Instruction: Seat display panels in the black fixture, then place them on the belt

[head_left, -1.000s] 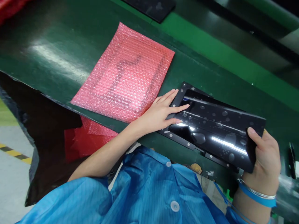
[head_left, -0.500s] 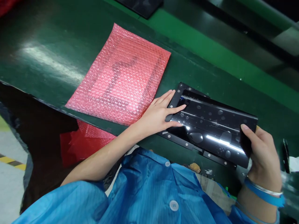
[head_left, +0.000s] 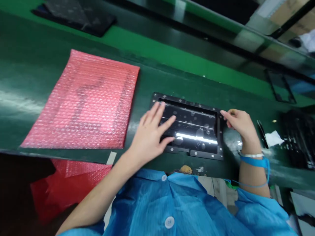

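Observation:
A black rectangular frame with small round spots along its border lies on the green table. Inside it sits a glossy black sheet with bubble-like marks. My left hand rests on the left part of the sheet and frame, its fingers spread. At the frame's upper right corner is my right hand, thumb and fingers closed; anything between them is too small to make out. A blue band and a silvery bracelet circle my right wrist.
A red bubble-wrap pouch lies left on the table; more red wrap is below the table edge. Black tweezers-like tool and white scrap lie right, near dark stacked parts. A dark panel sits upper left.
The sheet's right end, lifted in my right hand before, now lies down within the frame. My right hand has let go of it and moved to the corner. The view has shifted right.

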`<action>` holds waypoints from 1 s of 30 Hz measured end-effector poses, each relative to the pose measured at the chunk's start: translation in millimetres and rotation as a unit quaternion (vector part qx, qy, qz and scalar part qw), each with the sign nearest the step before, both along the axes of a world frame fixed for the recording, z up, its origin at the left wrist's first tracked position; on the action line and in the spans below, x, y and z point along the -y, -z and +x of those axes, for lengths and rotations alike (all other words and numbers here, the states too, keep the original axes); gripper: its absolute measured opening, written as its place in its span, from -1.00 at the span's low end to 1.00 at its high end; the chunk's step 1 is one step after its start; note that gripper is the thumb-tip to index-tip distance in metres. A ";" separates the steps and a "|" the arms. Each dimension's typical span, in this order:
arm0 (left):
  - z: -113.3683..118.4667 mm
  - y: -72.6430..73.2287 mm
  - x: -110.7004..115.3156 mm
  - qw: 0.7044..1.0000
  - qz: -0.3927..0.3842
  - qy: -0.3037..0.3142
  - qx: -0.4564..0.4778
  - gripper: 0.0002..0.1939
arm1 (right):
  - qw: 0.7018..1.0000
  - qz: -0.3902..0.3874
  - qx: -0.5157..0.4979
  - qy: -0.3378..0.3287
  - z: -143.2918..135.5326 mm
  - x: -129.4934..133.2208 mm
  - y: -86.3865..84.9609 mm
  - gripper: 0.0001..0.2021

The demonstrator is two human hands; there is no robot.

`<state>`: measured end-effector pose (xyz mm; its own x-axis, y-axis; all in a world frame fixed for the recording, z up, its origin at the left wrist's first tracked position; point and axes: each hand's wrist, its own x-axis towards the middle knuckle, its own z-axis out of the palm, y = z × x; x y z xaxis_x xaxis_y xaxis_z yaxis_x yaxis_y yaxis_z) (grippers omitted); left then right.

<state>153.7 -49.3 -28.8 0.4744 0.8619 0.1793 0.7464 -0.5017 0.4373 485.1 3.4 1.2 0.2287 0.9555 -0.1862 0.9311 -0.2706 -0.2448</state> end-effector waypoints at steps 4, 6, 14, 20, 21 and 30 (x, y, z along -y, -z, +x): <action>63.4 0.1 19.9 0.979 -0.002 0.204 -0.014 -0.37 | 0.999 -0.040 -0.020 0.024 0.0 -14.9 5.9 -0.57; 86.3 2.4 25.9 0.968 -0.007 0.248 -0.039 -0.36 | 0.999 -0.040 0.011 0.013 -4.4 -19.2 5.5 -0.54; 104.4 1.0 28.7 0.962 0.044 0.250 -0.104 -0.38 | 0.999 0.003 0.048 0.018 -8.0 -21.4 12.3 -0.45; 98.4 -4.7 10.9 0.959 0.009 0.277 -0.062 -0.51 | 0.999 0.028 0.027 0.011 -5.5 -18.8 16.4 -0.48; 95.4 -6.0 2.2 0.962 0.008 0.270 -0.051 -0.54 | 0.999 0.036 0.021 0.010 -4.9 -17.4 16.6 -0.48; 81.6 -8.4 -73.1 0.995 0.080 0.023 -0.062 -0.53 | 0.987 0.087 -0.092 0.101 -2.2 -8.2 13.1 -0.64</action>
